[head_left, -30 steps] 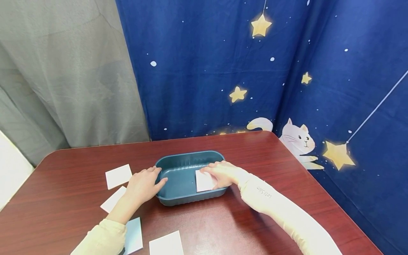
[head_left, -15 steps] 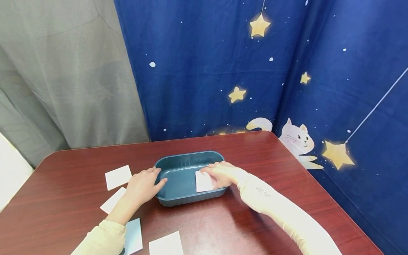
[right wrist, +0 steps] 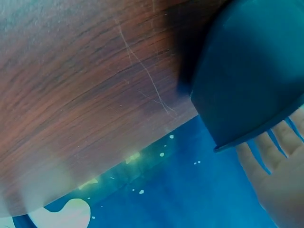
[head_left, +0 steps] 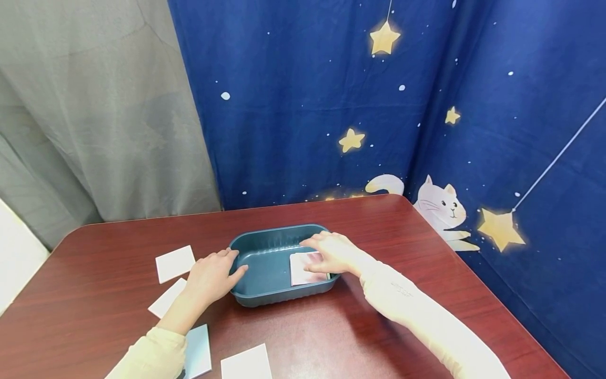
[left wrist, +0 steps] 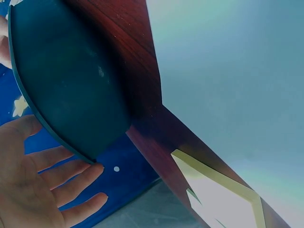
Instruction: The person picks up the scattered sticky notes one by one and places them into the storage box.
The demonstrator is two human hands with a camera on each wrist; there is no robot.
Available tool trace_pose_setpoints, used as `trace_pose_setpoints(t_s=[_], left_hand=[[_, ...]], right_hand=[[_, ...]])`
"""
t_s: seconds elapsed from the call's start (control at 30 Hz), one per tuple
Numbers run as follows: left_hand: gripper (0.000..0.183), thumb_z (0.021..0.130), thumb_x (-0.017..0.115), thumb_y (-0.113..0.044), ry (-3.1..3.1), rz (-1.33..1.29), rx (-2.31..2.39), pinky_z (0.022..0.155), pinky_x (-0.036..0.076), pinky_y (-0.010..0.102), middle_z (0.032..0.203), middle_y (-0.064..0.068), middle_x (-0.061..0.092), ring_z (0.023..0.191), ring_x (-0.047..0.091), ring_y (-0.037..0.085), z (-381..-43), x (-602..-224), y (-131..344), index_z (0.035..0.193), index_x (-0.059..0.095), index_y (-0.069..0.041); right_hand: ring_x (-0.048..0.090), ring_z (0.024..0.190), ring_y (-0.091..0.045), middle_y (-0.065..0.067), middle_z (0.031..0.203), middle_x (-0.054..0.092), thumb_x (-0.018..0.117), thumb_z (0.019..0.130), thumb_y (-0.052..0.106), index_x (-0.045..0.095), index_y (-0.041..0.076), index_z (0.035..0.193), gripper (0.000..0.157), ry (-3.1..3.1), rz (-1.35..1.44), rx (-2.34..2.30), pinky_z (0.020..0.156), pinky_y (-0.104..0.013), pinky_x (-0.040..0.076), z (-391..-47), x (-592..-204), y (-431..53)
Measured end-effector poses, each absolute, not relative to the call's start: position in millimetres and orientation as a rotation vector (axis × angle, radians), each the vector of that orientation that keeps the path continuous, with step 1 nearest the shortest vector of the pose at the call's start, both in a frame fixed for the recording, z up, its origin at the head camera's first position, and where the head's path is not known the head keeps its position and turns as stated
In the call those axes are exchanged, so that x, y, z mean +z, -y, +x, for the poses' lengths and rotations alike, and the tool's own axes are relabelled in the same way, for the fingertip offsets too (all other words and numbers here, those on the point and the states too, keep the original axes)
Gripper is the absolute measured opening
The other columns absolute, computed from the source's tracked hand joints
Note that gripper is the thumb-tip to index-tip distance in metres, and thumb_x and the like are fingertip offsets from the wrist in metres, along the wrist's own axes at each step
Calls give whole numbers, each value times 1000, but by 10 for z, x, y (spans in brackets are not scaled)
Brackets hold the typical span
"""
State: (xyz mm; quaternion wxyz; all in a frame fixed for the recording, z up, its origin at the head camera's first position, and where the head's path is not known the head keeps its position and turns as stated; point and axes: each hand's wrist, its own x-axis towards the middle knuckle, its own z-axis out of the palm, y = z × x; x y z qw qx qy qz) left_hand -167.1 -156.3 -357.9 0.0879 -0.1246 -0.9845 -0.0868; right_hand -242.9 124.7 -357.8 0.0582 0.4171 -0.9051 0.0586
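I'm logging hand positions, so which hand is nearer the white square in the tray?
Right. The right hand is at the right end of the tray, partly over the white square; the left hand is at the opposite end, apart from it.

Starry blue curtains (head_left: 293, 121) hang behind the table (head_left: 393, 231).

Teal oblong bin (head_left: 266, 271) upright w/ pale sq. cards (head_left: 299, 271), R end.
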Motion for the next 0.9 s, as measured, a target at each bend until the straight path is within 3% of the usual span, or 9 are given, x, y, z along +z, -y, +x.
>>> trace_pose_setpoints(t_s=[0.27, 0.9], left_hand=[[50, 84, 61, -34, 2934, -368, -250, 80, 45, 54, 114, 26, 57, 100, 56, 40, -1673, -3585, 1562, 115, 58, 5], [50, 85, 61, -34, 2944, -355, -234, 80, 44, 55, 114, 25, 57, 100, 56, 40, -1685, -3583, 1556, 116, 58, 5]], right_hand=[[50, 108, -21, -3, 119, 56, 63, 79, 48, 56, 13, 125, 58, 2723, 1137, 225, 86, -42, 43, -2357, -3581, -1372], [44, 117, -25, -6, 127, 51, 64, 72, 55, 54, 16, 127, 68, 2794, 1025, 275, 90, -49, 39, -2250, -3628, -1547]])
